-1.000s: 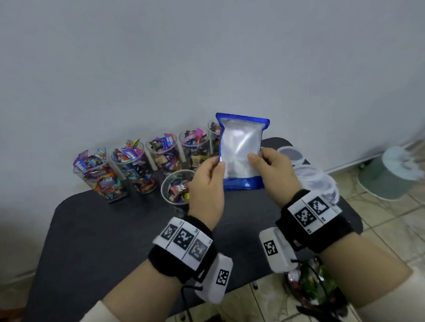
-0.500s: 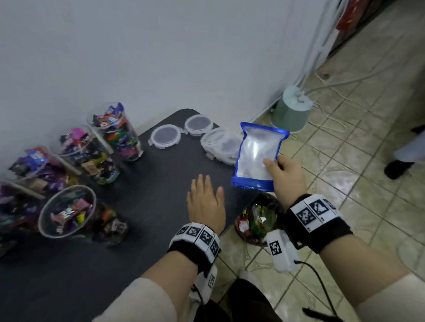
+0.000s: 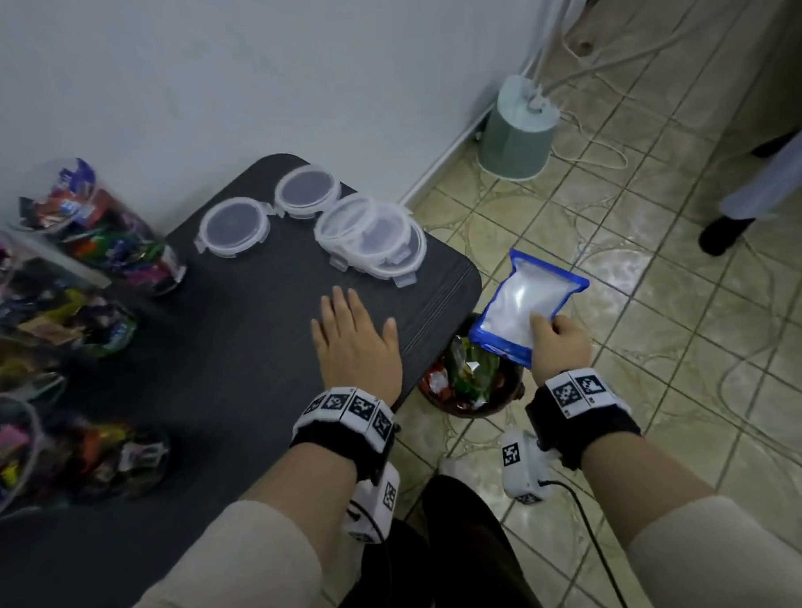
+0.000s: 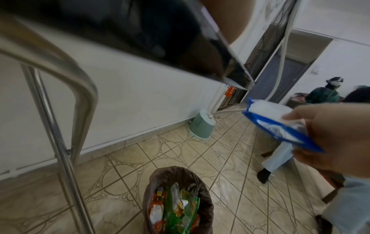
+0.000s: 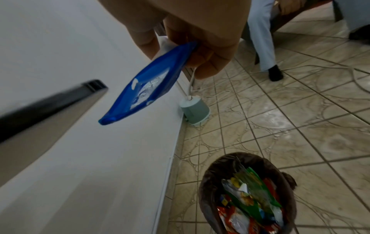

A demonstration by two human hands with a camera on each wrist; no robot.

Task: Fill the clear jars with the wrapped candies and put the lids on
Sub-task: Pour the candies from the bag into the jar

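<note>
My right hand (image 3: 558,343) pinches a corner of an empty blue-edged candy bag (image 3: 526,310) and holds it off the table's right edge, above a waste bin (image 3: 469,383). The same bag (image 5: 149,85) hangs from thumb and fingers in the right wrist view, with the bin (image 5: 248,196) below it. My left hand (image 3: 354,338) lies flat, fingers straight, on the black table (image 3: 236,357) near its right edge. Several clear jars full of wrapped candies (image 3: 97,229) stand at the left. Clear lids (image 3: 232,226) lie at the table's far end, some in a stack (image 3: 371,234).
The lined bin (image 4: 178,202) holds empty wrappers and stands on the tiled floor beside the table's metal leg (image 4: 58,142). A grey-green stand base (image 3: 518,131) with cables sits by the wall. Another person's leg and shoe (image 3: 727,230) are at the right.
My left hand let go of the bag and came to rest flat on the table. My right hand carried the bag right and down, past the table edge, over the bin. My view swung right.
</note>
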